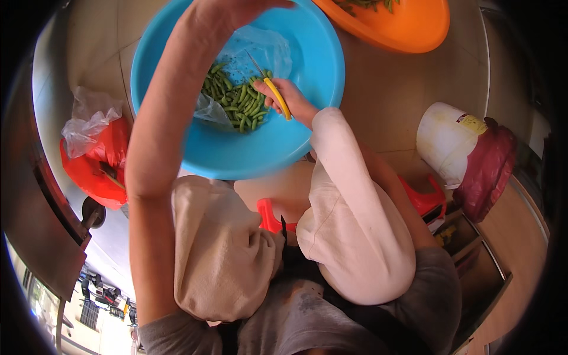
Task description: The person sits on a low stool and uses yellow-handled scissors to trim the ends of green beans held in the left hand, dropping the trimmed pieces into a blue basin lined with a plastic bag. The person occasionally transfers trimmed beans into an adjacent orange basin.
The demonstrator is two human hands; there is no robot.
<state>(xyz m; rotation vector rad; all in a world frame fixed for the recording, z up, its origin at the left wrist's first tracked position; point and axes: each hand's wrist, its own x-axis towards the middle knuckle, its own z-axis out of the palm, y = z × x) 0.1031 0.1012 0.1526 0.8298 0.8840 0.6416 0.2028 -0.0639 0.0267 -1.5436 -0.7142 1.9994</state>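
In my right hand (pixel 296 98) are scissors with yellow handles (pixel 278 98), their thin blades pointing up and left over a large blue plastic basin (pixel 326 84). Green bean pods (pixel 244 104), which look like edamame, lie in the basin just beside and below that hand. A clear plastic bag (pixel 277 46) is spread partly around and under the pods, with small dark bits on it. My left arm crosses the basin's left side. My left hand (pixel 248 8) is blurred above the far part of the basin, cut by the top edge; its grip is hidden.
An orange basin (pixel 408 33) with more pods stands at the upper right. Red plastic bags (pixel 111 142) with a clear bag (pixel 86 128) lie at the left. To the right are a white bucket (pixel 446 137) with a dark red bag (pixel 488 171), a red plastic stool (pixel 421 195) and a wooden cabinet (pixel 506 226).
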